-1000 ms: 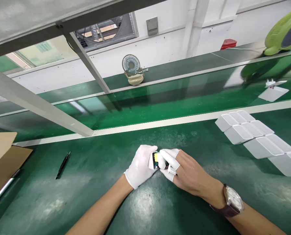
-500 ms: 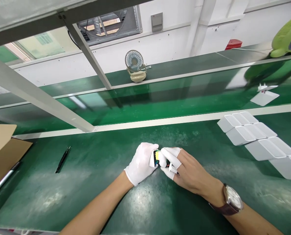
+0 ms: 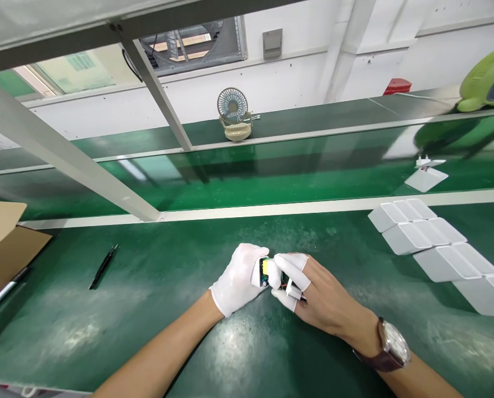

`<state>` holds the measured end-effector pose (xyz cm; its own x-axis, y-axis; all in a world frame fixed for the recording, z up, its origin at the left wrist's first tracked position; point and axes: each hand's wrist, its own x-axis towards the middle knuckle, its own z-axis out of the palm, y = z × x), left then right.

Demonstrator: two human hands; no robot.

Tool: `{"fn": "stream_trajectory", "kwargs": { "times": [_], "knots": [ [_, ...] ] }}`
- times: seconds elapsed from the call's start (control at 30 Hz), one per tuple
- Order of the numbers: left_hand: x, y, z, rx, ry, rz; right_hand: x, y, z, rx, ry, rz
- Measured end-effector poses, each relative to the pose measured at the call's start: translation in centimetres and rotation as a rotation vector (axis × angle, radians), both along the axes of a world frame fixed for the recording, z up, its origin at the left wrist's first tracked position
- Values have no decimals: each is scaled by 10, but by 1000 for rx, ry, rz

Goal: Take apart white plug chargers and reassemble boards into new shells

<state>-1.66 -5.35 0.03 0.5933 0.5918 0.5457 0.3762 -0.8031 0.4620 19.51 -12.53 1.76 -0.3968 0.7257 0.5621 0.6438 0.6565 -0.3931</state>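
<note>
My left hand point(image 3: 240, 281), in a white glove, is closed around a small white plastic case, mostly hidden by the fingers. A circuit board point(image 3: 265, 266) with a yellow-wrapped part shows at the case's open side. My right hand point(image 3: 313, 284), with white covers on its fingers, pinches the board's other end against my left hand. Under the right fingers a white plastic plug piece point(image 3: 293, 289) sticks out, with a bit of red wire beside it. How deep the board sits in the case is hidden.
White open cases point(image 3: 435, 232) stand in rows at right. On the green belt point(image 3: 271, 174) lies a white plug cover point(image 3: 426, 178). Black tweezers point(image 3: 103, 267) and a cardboard box point(image 3: 6, 249) are at left. A slanted post point(image 3: 84, 171) rises left; a small fan point(image 3: 234, 113) stands behind.
The plug cover on the belt has moved left. Both hands stay together in nearly the same place, the plug piece under the right fingers tilted slightly. The view has shifted a little.
</note>
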Motion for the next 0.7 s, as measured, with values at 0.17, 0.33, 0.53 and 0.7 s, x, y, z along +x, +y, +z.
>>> {"fn": "stream_trajectory", "kwargs": {
  "times": [0.17,0.33,0.53,0.7],
  "knots": [
    [1,-1,3,37,-44,9,-1,-3,-9,9,20,18],
    [3,-1,8,54,-41,-14,-2,-5,-10,-15,30,29],
    [8,-7,17,-9,-8,-20,-8,-3,-9,-33,51,25],
    [5,-5,12,-21,47,-27,-7,-2,-4,-89,91,-5]
  ]
}}
